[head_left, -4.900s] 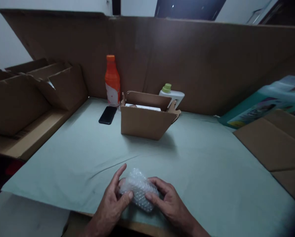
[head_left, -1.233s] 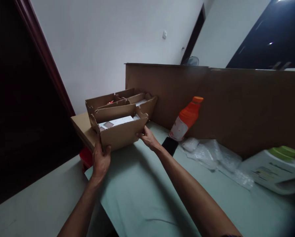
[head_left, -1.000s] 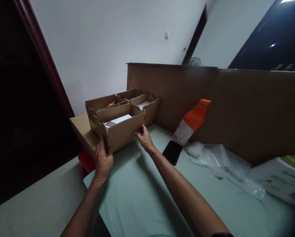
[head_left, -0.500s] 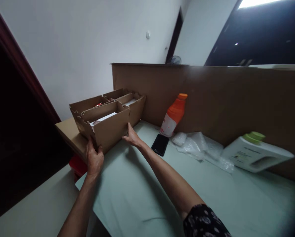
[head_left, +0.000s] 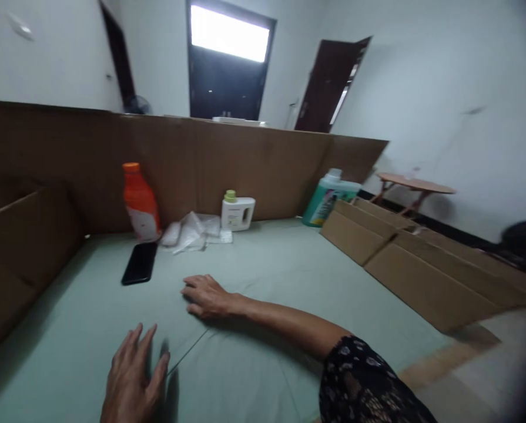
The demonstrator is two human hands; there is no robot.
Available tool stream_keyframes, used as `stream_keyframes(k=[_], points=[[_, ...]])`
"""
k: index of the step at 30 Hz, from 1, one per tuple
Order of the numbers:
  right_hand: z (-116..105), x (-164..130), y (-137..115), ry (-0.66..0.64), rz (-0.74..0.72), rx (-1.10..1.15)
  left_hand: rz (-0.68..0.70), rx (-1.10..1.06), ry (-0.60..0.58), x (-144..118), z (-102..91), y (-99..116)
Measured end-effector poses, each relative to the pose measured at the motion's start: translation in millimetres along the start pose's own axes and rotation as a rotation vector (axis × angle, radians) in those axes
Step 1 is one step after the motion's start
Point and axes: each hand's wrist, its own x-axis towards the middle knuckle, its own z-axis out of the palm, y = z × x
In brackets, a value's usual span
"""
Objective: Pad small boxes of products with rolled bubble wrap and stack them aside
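My left hand (head_left: 134,376) hovers over the near part of the pale green cloth (head_left: 263,276), fingers apart and nothing in them. Farther forward, my right hand (head_left: 207,296) lies low on or just over the cloth, its fingers spread and slightly bent, holding nothing. A thin dark line, like a crease or thread, runs on the cloth between the two hands. Beyond them is a black phone (head_left: 140,264) lying flat. Behind the phone stands an orange bottle (head_left: 141,202) with a white label, beside crumpled bubble wrap (head_left: 194,232).
A divided cardboard box (head_left: 29,241) stands at the left edge, another (head_left: 421,264) at the right. A cardboard wall (head_left: 263,167) closes off the back. Before it stand a white jug (head_left: 237,212) with a green cap and a teal liquid bottle (head_left: 327,200). A small round table (head_left: 415,182) is beyond.
Both hands have let go of the cardboard box at the left and moved back over the cloth. The view has swung right, bringing the teal bottle and right box into sight.
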Motion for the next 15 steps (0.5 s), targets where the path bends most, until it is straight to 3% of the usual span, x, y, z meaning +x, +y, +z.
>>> stream_keyframes(k=[4, 7, 9, 12, 15], points=[[-69, -107, 95, 0.247, 0.29, -0.177, 0.199, 0.055, -0.167, 6, 45.3, 5], [-144, -184, 163, 0.494, 0.482, -0.302, 0.254, 0.126, -0.27, 3, 54.9, -2], [-198, -230, 200, 0.647, 0.543, -0.36, 0.271, 0.147, -0.274, 0, 52.0, -3], [-265, -275, 243, 0.807, 0.505, -0.376, 0.253, 0.151, -0.181, -6, 42.0, 10], [-302, -291, 271, 0.778, 0.323, -0.268, 0.224, 0.151, -0.109, -8, 34.9, 29]])
